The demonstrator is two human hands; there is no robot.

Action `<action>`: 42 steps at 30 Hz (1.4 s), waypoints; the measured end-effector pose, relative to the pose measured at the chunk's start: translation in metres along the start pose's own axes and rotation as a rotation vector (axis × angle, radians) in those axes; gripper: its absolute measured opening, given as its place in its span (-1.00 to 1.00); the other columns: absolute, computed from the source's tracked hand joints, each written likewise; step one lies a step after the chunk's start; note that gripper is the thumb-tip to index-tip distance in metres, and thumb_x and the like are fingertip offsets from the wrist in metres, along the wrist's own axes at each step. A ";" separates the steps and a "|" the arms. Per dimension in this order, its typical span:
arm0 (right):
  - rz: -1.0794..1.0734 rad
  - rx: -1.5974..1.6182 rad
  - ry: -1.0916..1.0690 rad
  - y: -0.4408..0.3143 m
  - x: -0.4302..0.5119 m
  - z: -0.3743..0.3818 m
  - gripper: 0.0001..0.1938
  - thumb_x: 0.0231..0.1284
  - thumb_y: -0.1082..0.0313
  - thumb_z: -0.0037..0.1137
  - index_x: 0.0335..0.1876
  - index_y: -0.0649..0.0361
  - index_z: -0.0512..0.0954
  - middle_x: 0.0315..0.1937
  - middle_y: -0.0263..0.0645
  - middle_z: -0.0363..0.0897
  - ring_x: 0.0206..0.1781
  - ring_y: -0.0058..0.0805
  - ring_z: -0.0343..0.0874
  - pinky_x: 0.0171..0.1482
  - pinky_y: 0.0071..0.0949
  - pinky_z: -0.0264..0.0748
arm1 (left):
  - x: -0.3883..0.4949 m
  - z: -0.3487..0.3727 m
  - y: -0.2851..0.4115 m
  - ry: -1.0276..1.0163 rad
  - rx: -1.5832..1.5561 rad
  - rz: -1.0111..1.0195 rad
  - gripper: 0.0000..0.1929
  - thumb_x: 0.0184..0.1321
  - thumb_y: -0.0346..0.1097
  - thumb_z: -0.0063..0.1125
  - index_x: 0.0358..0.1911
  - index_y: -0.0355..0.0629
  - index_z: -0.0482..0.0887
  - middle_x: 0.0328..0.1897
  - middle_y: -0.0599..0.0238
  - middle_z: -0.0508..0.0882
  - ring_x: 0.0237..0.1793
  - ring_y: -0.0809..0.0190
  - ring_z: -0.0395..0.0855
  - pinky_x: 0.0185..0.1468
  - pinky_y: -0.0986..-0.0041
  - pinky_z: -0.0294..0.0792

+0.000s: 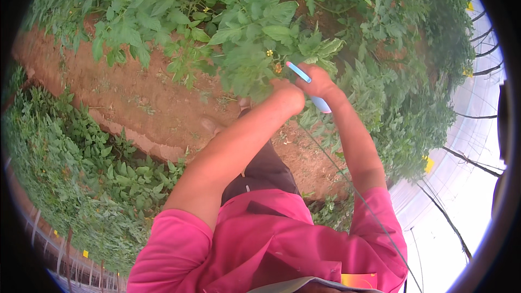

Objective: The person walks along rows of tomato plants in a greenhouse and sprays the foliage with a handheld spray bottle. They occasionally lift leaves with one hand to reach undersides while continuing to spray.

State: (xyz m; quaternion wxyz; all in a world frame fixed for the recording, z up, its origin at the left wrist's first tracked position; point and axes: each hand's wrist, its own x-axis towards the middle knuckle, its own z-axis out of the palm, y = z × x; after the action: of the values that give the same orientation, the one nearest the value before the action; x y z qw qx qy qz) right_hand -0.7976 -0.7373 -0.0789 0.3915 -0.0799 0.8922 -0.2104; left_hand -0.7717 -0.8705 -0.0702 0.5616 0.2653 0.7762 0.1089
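My right hand [316, 80] is closed around a light-blue handheld object with pink ends [299, 72]. One narrow part sticks out above the fingers and a wider part shows below the palm; its exact kind is unclear. Close beside it, my left hand [290, 91] is bent at the wrist against the tomato foliage [244, 57]. Its fingers are mostly hidden, so I cannot tell what they hold. Just beyond both hands are a yellow tomato flower [269, 53] and an orange-brown withered-looking bloom [278, 67].
A thin green string [346, 177] runs slantwise past my right arm. Brown soil [163, 101] forms a path under my shoes [211, 124]. Another row of tomato plants [89, 183] grows at left. Greenhouse film [431, 207] and a yellow card [428, 164] are at right.
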 end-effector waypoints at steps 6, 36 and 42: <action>0.037 -0.024 -0.060 -0.010 0.022 -0.006 -0.54 0.34 -0.19 -0.13 -0.02 -0.02 0.63 -0.01 -0.03 0.67 0.03 0.08 0.63 0.08 -0.09 0.53 | -0.009 -0.007 0.005 0.007 0.049 0.001 -0.49 0.16 -0.11 0.29 0.23 0.07 0.67 0.40 0.21 0.54 0.45 -0.03 0.35 0.41 -0.23 0.15; 0.021 0.603 0.499 0.045 -0.099 0.069 -0.81 0.22 0.29 0.12 -0.13 0.19 0.56 -0.30 -0.27 0.62 -0.21 -0.50 0.58 -0.07 -0.42 0.53 | -0.050 -0.001 -0.045 0.952 -1.224 0.160 -0.64 0.38 -0.19 0.01 0.10 -0.26 0.63 -0.01 -0.03 0.73 0.05 -0.06 0.70 0.16 0.19 0.48; -0.068 0.571 0.316 0.008 -0.119 0.105 -0.80 0.18 0.30 0.12 -0.12 0.14 0.56 -0.29 -0.22 0.64 -0.20 -0.37 0.64 -0.05 -0.35 0.54 | -0.151 0.070 -0.126 1.156 -0.868 0.027 -0.58 0.37 -0.25 0.07 0.22 -0.30 0.52 0.22 -0.11 0.59 0.15 -0.11 0.63 0.26 0.18 0.45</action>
State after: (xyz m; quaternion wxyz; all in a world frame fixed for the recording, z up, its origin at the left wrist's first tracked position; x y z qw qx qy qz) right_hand -0.6395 -0.7264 -0.0665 0.2477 0.0367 0.8437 -0.4749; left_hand -0.7087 -1.0655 -0.0303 0.1148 -0.0720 0.8325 0.5373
